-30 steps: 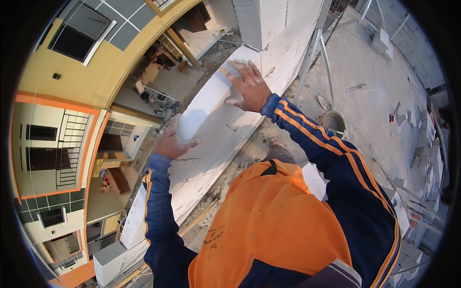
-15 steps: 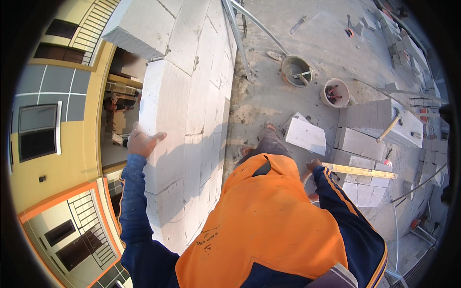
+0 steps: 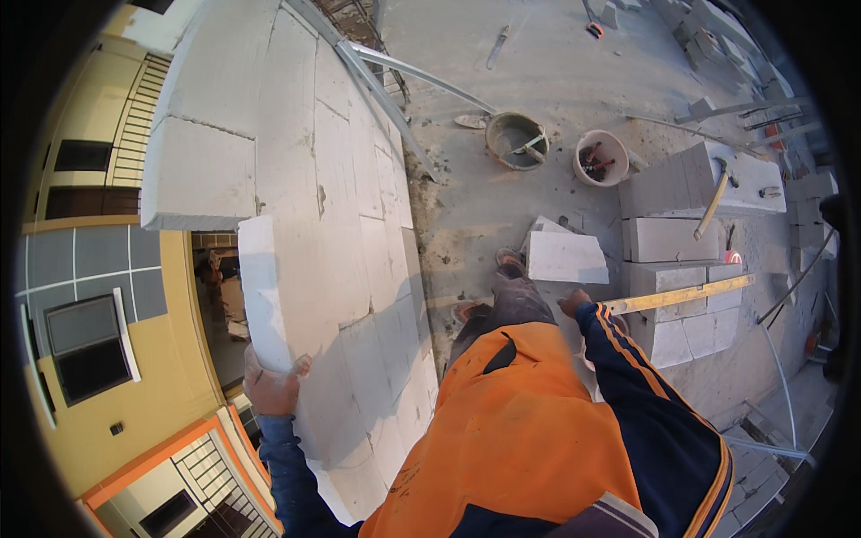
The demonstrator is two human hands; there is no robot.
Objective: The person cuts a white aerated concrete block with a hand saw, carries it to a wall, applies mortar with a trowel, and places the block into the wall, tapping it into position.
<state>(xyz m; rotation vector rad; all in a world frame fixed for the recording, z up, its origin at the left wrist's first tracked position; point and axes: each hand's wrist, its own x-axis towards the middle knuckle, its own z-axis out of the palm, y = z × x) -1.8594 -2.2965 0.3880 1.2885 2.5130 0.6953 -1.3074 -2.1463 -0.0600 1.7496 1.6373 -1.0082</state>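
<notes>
To my left runs a wall of pale grey aerated-concrete blocks. My left hand clasps the outer edge of its top course, thumb lying on the near side and fingers partly hidden over the far side. On the right, my right hand is closed beside my leg. A long yellow spirit level juts out to the right from this hand, past my cuff, and crosses in front of stacked blocks. The sleeve hides part of the grip. A loose white block lies on the floor ahead of my feet.
A metal prop leans by the wall. Beyond my feet stand a mortar bucket and a white bucket with tools. A hammer rests on the block stack. Outside the wall is a yellow building.
My view has turned, so the wall and my left hand sit lower in the picture. The left hand keeps its clasp on the wall's edge; the spirit level stays by my right hand.
</notes>
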